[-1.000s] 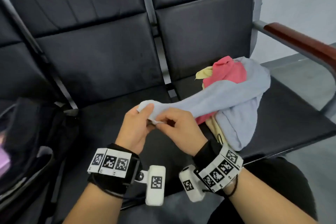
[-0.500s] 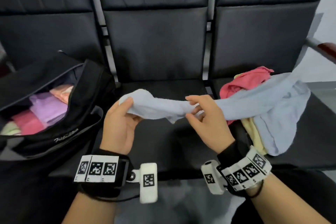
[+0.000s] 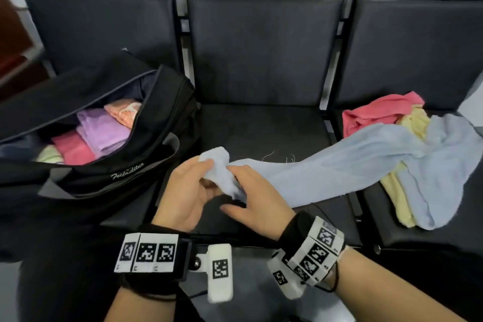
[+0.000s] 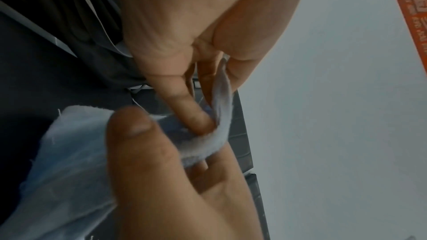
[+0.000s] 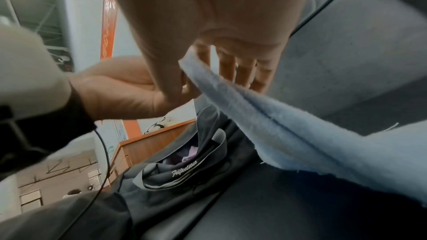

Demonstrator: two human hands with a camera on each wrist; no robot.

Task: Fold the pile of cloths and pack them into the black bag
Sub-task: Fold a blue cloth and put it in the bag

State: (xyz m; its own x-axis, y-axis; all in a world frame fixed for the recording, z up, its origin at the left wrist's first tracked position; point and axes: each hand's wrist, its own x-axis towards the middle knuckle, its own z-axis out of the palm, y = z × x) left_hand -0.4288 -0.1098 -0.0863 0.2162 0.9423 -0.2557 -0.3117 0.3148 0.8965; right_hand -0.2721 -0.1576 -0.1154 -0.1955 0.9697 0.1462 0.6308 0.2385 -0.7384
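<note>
The black bag [image 3: 156,154] gapes open just left of the left hand [image 3: 188,191], ready for packing. The light blue cloth [image 3: 339,172] trails rightward to the pile [image 3: 379,115]; both hands, the right hand [image 3: 256,198] alongside, pinch its end, apparently hunting a corner.

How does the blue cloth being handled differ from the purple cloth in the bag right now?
The blue cloth is unfolded and stretched out across the seats; the purple cloth is folded into a neat block. The blue cloth is outside the black bag, its end held by the left hand and right hand; the purple cloth is packed inside, untouched. Both look like soft towelling.
</note>
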